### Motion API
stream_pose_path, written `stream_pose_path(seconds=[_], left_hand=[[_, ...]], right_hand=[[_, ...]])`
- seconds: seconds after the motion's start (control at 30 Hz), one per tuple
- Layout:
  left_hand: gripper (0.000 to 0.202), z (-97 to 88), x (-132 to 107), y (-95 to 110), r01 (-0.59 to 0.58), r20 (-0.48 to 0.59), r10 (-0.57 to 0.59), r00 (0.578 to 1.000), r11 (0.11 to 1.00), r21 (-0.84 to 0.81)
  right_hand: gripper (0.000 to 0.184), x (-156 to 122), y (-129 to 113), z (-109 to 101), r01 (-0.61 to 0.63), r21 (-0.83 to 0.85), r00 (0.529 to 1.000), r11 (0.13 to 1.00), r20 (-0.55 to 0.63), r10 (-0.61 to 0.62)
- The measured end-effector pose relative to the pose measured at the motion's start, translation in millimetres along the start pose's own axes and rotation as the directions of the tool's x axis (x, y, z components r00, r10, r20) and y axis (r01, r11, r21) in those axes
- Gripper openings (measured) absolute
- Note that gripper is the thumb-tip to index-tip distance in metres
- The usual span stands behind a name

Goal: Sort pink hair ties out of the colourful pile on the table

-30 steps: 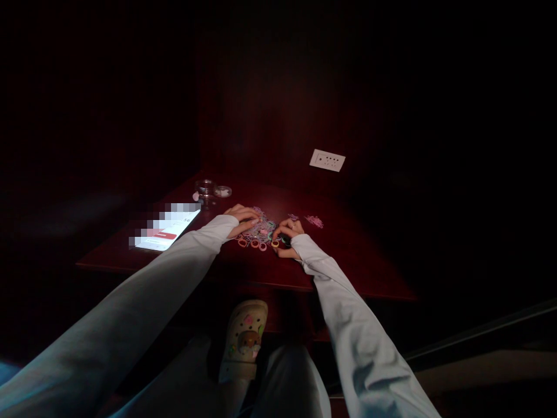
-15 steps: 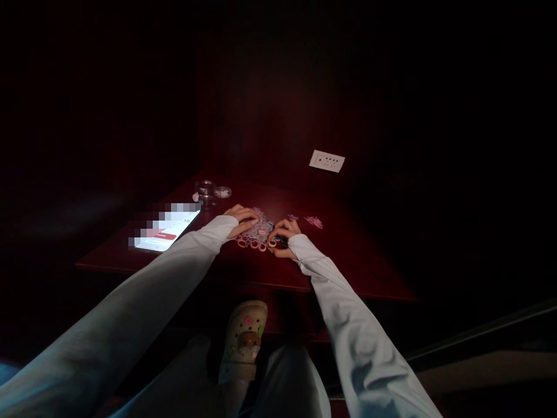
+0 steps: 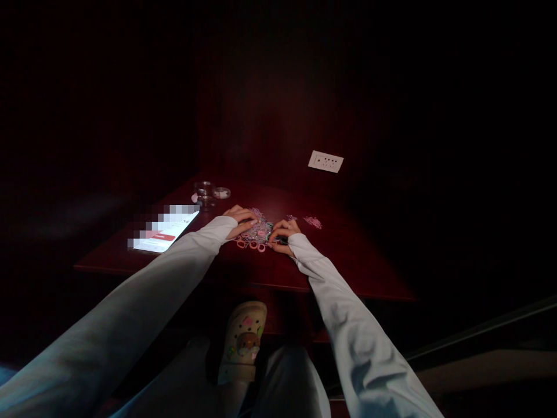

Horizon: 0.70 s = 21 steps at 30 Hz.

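A heap of small pastel hair ties [image 3: 260, 233] lies on the dark red table [image 3: 270, 273], with several larger pink rings along its near edge. My left hand [image 3: 241, 219] rests on the heap's left side, its fingers stretched over the bands. At the right side, my right hand [image 3: 284, 235] touches the heap with curved fingers, thumb and forefinger slightly apart. Whether a small band lies under its fingertips is hidden. A smaller bunch of pink hair ties [image 3: 313, 222] sits apart, beyond my right hand.
A phone [image 3: 167, 232] with a lit screen lies at the table's left. Behind it stand a clear jar [image 3: 204, 191] and a round clear lid [image 3: 222, 193]. A white socket plate [image 3: 326, 161] is on the back wall. Below the table edge shows a clog [image 3: 243, 339].
The yellow ring by my right thumb no longer shows. My right fingertips have shifted slightly at the heap's edge. My left hand stays in about the same place.
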<state>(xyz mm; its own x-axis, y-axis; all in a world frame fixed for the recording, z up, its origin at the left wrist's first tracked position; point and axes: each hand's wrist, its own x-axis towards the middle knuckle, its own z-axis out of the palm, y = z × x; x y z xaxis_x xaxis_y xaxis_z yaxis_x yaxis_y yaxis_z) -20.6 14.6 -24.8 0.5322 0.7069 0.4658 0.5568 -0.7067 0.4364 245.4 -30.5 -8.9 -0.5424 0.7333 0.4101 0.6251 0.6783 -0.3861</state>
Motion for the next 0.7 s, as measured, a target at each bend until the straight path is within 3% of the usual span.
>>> stream_pose_path(seconds=[0.37,0.7], left_hand=[[0.049,2.2,1.7,-1.3,0.004,-0.012,-0.004,1.0,1.0,0.008],[0.048,-0.6,1.6,3.9,0.026,0.002,-0.026,1.0,0.999,0.024]], right_hand=[[0.008,0.8,2.5,2.6,-0.037,0.08,0.999,0.996,-0.03,0.039],[0.012,-2.7,-4.1,-0.8,0.013,-0.008,1.0,1.0,-0.001,-0.014]])
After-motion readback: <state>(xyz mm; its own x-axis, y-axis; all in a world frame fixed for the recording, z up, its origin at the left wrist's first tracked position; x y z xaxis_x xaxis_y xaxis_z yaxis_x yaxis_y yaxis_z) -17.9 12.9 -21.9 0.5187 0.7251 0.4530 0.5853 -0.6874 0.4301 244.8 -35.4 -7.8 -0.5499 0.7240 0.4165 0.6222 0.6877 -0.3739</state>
